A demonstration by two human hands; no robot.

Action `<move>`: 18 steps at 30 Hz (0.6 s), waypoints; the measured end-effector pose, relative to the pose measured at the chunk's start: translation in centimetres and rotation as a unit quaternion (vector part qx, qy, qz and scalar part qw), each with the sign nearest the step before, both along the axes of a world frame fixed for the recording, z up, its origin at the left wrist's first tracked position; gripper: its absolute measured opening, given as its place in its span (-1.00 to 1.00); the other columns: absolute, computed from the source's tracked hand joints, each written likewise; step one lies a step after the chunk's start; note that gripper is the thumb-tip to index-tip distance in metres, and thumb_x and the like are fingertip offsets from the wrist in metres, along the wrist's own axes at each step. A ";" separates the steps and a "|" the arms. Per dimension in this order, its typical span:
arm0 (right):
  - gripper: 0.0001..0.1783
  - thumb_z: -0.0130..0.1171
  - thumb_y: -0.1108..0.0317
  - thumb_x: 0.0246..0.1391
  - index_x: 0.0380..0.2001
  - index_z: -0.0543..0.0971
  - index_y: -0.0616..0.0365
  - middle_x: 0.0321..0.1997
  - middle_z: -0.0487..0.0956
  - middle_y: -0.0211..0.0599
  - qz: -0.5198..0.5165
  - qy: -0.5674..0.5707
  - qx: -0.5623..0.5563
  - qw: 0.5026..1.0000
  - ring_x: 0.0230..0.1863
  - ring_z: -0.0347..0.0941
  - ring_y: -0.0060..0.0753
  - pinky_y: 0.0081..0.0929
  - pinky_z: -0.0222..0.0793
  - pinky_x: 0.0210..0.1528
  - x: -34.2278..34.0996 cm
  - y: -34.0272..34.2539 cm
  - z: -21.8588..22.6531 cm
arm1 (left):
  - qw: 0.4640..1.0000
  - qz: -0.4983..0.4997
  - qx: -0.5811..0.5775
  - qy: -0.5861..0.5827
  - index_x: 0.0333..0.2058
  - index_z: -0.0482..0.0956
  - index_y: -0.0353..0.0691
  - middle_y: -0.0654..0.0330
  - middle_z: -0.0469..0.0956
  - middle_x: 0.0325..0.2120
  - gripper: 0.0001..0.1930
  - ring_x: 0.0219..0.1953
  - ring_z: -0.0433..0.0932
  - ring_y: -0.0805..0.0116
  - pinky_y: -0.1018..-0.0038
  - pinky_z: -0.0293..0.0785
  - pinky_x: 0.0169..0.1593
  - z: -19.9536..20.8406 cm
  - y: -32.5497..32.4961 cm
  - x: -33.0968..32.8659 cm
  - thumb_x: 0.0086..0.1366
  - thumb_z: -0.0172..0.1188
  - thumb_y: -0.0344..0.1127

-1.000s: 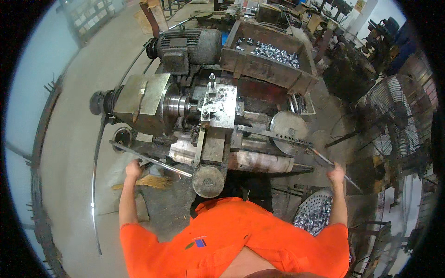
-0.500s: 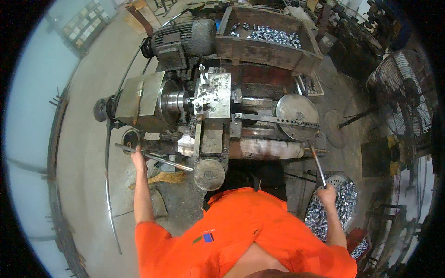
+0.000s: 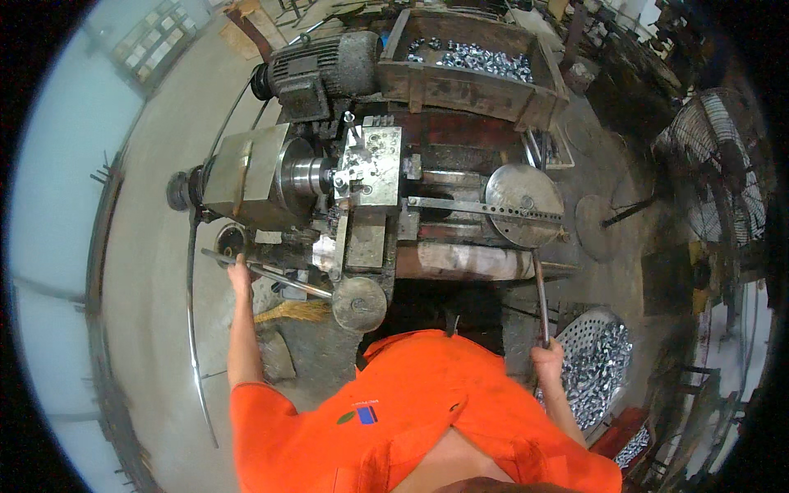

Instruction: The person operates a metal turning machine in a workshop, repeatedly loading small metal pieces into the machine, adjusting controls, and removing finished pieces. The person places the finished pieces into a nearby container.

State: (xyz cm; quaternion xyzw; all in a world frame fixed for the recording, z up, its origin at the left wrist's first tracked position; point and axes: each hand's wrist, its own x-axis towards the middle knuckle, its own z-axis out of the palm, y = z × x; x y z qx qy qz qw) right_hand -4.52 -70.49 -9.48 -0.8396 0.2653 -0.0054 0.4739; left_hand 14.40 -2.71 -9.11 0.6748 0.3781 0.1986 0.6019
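Observation:
My left hand (image 3: 239, 278) is closed round a long metal lever (image 3: 288, 279) at the machine's left front. This lever runs from a small round disc (image 3: 359, 306) on the carriage. My right hand (image 3: 548, 360) grips a second metal lever (image 3: 541, 300), which hangs toward me below a large round plate (image 3: 524, 197). A bar with a row of holes (image 3: 460, 207) links that plate to the slide. The tool block (image 3: 378, 168) on the carriage stands close to the spindle chuck (image 3: 304, 177). Glare and clutter hide any small workpiece between them.
A wooden box (image 3: 468, 94) of shiny metal parts stands behind the machine, beside a motor (image 3: 320, 74). A perforated basket (image 3: 575, 329) of similar parts is by my right arm. A straw broom (image 3: 296, 311) lies under the left lever. A fan (image 3: 715, 164) stands at right.
My right hand has moved left and toward me, swinging its lever to hang nearly straight. The tool block has shifted slightly left, nearer the chuck. My left hand stays on its lever.

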 end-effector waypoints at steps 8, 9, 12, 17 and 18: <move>-0.37 0.06 0.24 -0.38 -0.08 0.44 0.25 -0.66 0.43 -0.10 0.047 0.091 -0.183 0.978 -0.64 0.33 -0.20 -0.31 0.29 -0.52 3.5 -4.0 3.8 | 0.994 -0.025 0.030 0.098 -0.20 0.36 -0.43 0.04 0.48 -0.45 -0.60 -0.54 0.54 0.19 0.33 0.55 -0.59 0.2 2.5 -1.5 0.18 0.01 -0.15; -0.37 0.08 0.20 -0.36 -0.09 0.44 0.25 -0.63 0.46 -0.06 0.074 0.105 -0.300 0.945 -0.61 0.39 -0.10 -0.19 0.32 -0.48 3.9 -7.0 2.8 | 0.994 -0.030 0.036 0.103 -0.18 0.34 -0.40 0.07 0.46 -0.51 -0.61 -0.58 0.53 0.20 0.32 0.56 -0.59 -1.0 3.2 -1.0 0.21 0.00 -0.14; -0.48 0.13 0.15 -0.33 -0.22 0.46 0.20 -0.48 0.51 0.01 0.115 0.081 -0.489 0.861 -0.44 0.46 0.07 -0.09 0.38 -0.37 7.5 -14.7 1.7 | 0.994 -0.043 0.015 0.100 -0.18 0.33 -0.35 0.12 0.44 -0.56 -0.63 -0.61 0.51 0.23 0.30 0.56 -0.57 -0.7 1.9 0.2 0.23 0.00 -0.12; -0.28 0.20 0.21 -0.38 0.01 0.37 0.13 -0.06 0.42 -0.06 0.006 0.126 -0.572 0.811 -0.05 0.35 0.03 -0.08 0.29 -0.04 16.6 -18.0 3.3 | 0.991 -0.086 -0.023 0.101 -0.18 0.32 -0.34 0.10 0.44 -0.42 -0.57 -0.51 0.52 0.24 0.31 0.57 -0.48 0.8 -0.2 -0.2 0.24 0.00 -0.03; -0.23 0.21 0.20 -0.39 0.04 0.34 0.15 -0.02 0.40 -0.06 -0.010 0.108 -0.566 0.818 -0.01 0.32 0.03 -0.09 0.23 0.02 17.4 -17.6 2.6 | 0.990 -0.091 -0.031 0.099 -0.18 0.32 -0.38 0.04 0.46 -0.42 -0.52 -0.49 0.54 0.21 0.32 0.57 -0.46 0.6 0.4 -0.2 0.23 -0.01 0.02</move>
